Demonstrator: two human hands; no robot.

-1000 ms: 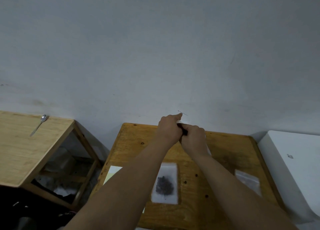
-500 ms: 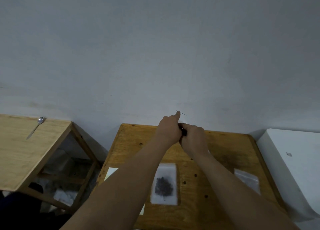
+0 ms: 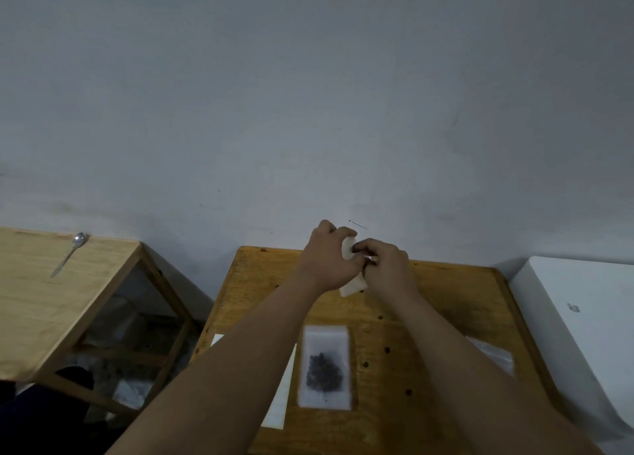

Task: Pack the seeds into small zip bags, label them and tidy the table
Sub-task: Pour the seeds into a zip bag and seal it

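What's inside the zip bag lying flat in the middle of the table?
Dark seeds sit clumped in the lower half of the zip bag; the upper half looks empty. Nothing covers it, but the seal is too blurred to judge.

The white item (image 3: 353,285) — mostly covered, unidentifiable; paper sheet (image 3: 276,410) half under forearm

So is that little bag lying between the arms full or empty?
Partly filled: the zip bag lies flat on the table, a dark heap of seeds showing through its lower half.
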